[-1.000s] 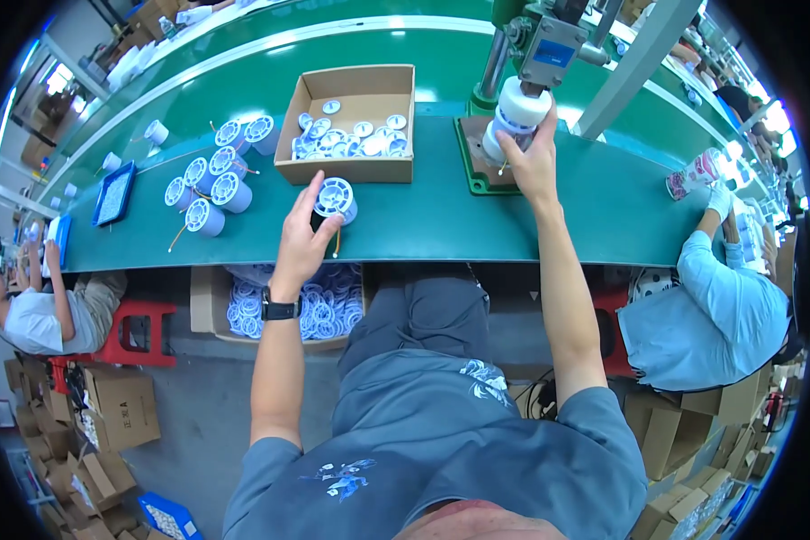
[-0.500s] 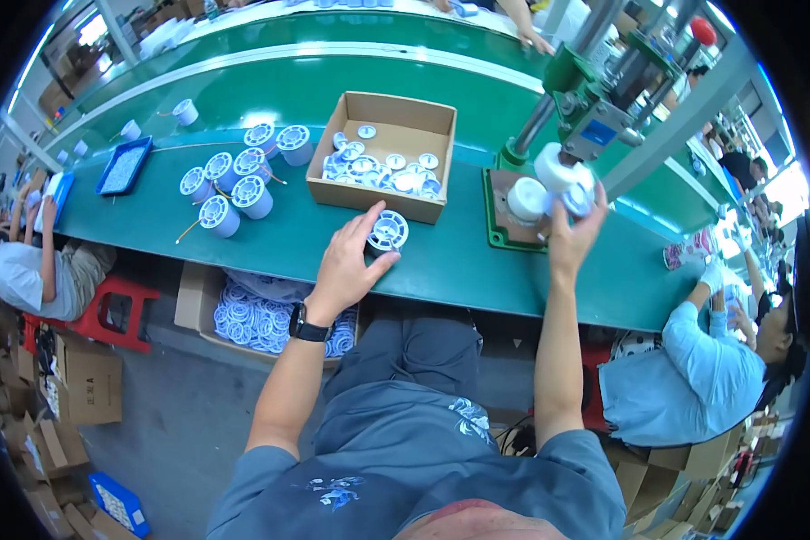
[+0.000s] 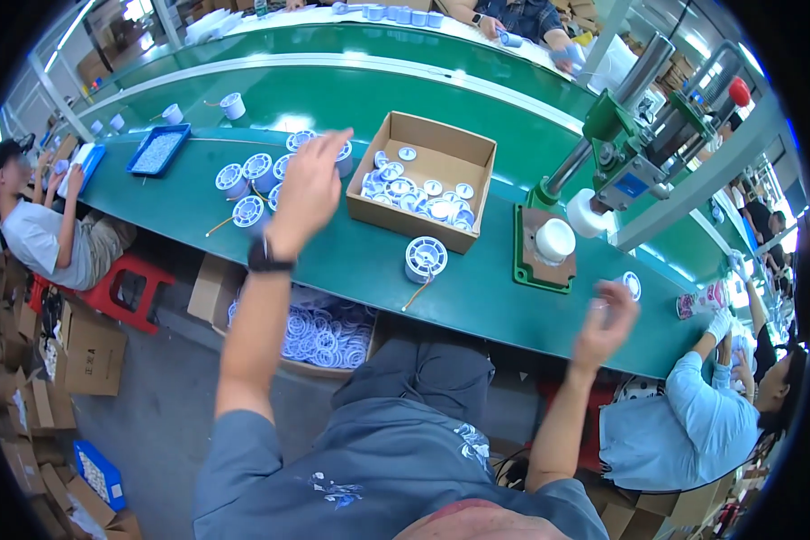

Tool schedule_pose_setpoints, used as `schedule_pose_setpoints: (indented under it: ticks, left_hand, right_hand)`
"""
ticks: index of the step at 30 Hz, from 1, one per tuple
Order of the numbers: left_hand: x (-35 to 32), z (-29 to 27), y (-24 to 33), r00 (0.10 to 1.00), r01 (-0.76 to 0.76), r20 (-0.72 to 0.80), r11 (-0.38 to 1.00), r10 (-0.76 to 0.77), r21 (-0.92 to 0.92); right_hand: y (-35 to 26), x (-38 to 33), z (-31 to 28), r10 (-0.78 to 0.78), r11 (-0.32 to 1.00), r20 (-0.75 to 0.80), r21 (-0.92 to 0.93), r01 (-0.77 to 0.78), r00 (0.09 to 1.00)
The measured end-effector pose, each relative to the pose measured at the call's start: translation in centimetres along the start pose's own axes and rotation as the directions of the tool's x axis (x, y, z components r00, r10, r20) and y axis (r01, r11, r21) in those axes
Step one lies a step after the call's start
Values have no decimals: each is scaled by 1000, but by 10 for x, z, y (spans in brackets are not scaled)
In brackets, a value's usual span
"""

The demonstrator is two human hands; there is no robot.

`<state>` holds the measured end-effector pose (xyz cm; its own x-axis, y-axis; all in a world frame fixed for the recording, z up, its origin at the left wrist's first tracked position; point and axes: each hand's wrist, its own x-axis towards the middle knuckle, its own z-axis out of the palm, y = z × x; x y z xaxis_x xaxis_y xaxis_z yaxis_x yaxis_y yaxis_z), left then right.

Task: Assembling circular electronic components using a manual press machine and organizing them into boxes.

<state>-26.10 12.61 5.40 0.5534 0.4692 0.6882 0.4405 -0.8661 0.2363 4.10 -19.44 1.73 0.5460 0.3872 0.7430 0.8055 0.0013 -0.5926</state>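
Observation:
My left hand (image 3: pixel 310 193) reaches over a cluster of white plastic cylinders with spoked tops (image 3: pixel 257 167), fingers stretched out. It hides part of the cluster, and nothing shows in its grasp. One similar cylinder (image 3: pixel 425 259) with an orange wire stands alone in front of the cardboard box. My right hand (image 3: pixel 607 328) hovers at the table's right front, somewhat blurred, fingers apart. Just beyond its fingertips stands another white part with a spoked face (image 3: pixel 632 286). To the left of that, a hand press (image 3: pixel 616 153) has a round white block (image 3: pixel 555 240) on its base.
An open cardboard box (image 3: pixel 477 193) holds many small white discs. A blue tray (image 3: pixel 159 151) lies at the left. Under the table edge, another box contains white rings (image 3: pixel 328 337). Co-workers sit at left and right; a patterned cup (image 3: pixel 702 300) stands near the right one.
My left hand has left the single cylinder and moved left over the cluster. My right hand has come away from the press, leaving a white part to its right. The whole view has shifted.

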Motion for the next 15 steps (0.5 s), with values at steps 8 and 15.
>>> schedule_pose_setpoints:
  ticks: [8, 15]
  left_hand:
    - [50, 12, -82, 817, -97, 573, 964, -66, 249]
    - [31, -80, 55, 973, -57, 228, 992, 30, 113]
  right_hand:
    - [-107, -45, 130, -144, 988, 536, 126, 89, 832]
    - [-91, -58, 150, -60, 994, 475, 111, 8, 878]
